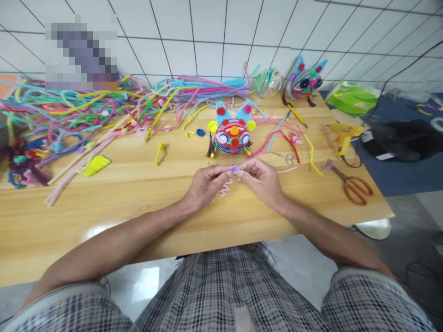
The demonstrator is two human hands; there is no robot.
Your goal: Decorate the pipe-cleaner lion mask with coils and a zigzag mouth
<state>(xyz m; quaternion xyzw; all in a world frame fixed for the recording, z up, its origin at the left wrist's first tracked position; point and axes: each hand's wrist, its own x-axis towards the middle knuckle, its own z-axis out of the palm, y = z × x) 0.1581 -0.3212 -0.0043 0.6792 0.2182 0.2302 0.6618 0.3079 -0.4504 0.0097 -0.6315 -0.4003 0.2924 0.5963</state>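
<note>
Purple piece between left hand and right hand

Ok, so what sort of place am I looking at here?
Probably a craft workspace: fuzzy pipe cleaners are heaped along the back of a wooden table, with a yellow glue gun and orange-handled scissors at its right.

Figure on table behind left hand and right hand, scissors far right.
</note>
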